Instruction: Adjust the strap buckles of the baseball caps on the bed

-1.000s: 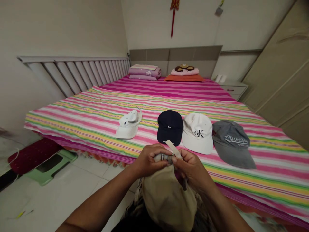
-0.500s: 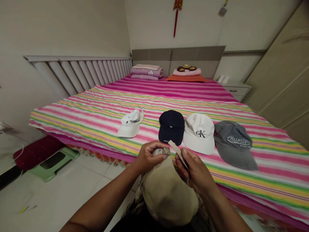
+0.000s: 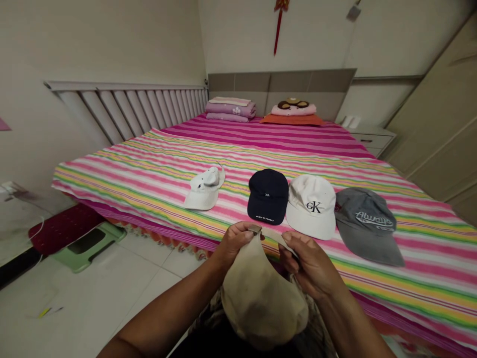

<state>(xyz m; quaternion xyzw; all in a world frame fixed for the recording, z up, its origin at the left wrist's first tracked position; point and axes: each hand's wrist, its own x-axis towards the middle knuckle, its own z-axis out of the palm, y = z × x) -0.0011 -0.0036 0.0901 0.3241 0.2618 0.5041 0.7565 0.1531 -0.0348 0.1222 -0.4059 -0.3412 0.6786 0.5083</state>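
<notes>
A beige cap (image 3: 263, 298) rests at my lap, its back opening turned up toward the bed. My left hand (image 3: 237, 243) pinches the metal buckle (image 3: 255, 229) on one side of that opening. Between the thumb and fingers of my right hand (image 3: 303, 256) is the cap's loose strap (image 3: 274, 234), its tip reaching the buckle. Whether the tip is inside the buckle I cannot tell. Beyond my hands lie a navy cap (image 3: 267, 196), a white cap with black letters (image 3: 312, 206) and a grey cap (image 3: 367, 223) in a row.
A smaller white cap (image 3: 204, 189) lies apart on the left of the striped bedspread (image 3: 149, 169). Folded purple bedding (image 3: 231, 109) and an orange pillow (image 3: 292, 120) sit by the headboard. On the floor at left stands a green stool (image 3: 89, 251).
My right hand has brought the strap's tip down and left to the buckle. My left hand has tilted the buckle. The view has shifted slightly left.
</notes>
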